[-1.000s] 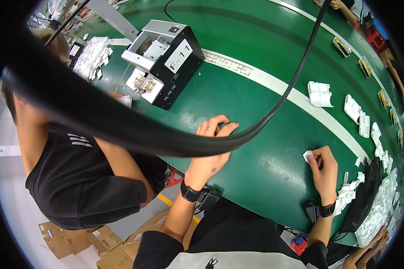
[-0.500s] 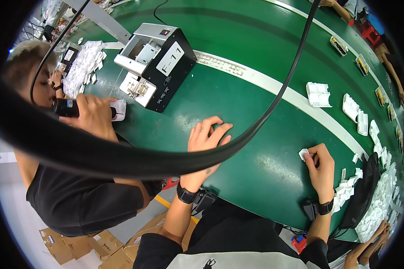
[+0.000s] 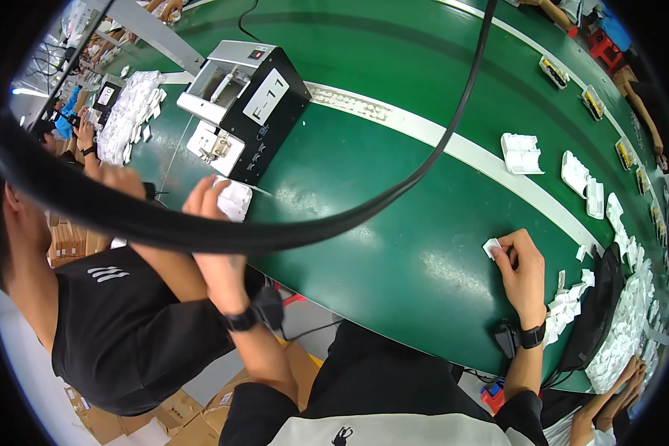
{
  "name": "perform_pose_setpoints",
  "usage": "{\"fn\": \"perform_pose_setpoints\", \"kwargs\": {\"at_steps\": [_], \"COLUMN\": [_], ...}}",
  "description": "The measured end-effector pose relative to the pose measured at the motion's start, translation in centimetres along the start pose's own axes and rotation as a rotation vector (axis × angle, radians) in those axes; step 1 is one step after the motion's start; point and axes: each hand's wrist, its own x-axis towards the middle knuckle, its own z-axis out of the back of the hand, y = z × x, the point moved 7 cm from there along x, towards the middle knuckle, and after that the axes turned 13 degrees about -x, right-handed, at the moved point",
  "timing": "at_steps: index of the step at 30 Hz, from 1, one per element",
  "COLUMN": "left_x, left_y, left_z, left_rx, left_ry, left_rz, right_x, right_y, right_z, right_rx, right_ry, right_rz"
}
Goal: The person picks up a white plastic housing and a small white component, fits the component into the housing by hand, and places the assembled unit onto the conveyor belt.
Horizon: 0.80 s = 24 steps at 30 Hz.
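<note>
My right hand point(image 3: 522, 271) pinches a small white plastic piece point(image 3: 490, 248) above the green table. Out to the left, my left hand point(image 3: 209, 202) is blurred and crossed by a thick black band. Its fingers reach beside a white plastic shell point(image 3: 236, 199) lying at the table's edge, just below a black and silver machine point(image 3: 249, 111). Whether those fingers grip the shell cannot be made out. A co-worker's hand point(image 3: 124, 181), also blurred, is just left of mine.
Small white parts point(image 3: 566, 305) lie right of my right hand, beside a black pouch point(image 3: 596, 312) and a bag of white pieces point(image 3: 623, 323). White casings point(image 3: 522, 154) sit on the conveyor belt point(image 3: 394, 59), with yellow-and-black units point(image 3: 553, 72) farther right. Cardboard boxes point(image 3: 178, 409) stand on the floor.
My left hand has swung left from mid-table to the white shell. The co-worker has leaned back left, and the shell now lies nearer me. My right hand still holds its piece.
</note>
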Motion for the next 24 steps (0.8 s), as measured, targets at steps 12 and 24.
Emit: {"fn": "perform_pose_setpoints", "kwargs": {"at_steps": [12, 24], "left_x": [-4.1, -6.9], "left_y": [-5.8, -17.8], "left_z": [-5.3, -12.8], "left_rx": [-0.394, -0.704], "left_ry": [0.524, 0.657], "left_rz": [0.156, -0.148], "right_x": [-0.3, -1.2], "right_y": [5.0, 8.1], "right_z": [2.1, -0.8], "right_rx": [-0.033, -0.153], "right_ry": [-0.084, 0.057], "right_rz": [0.309, 0.437]}}
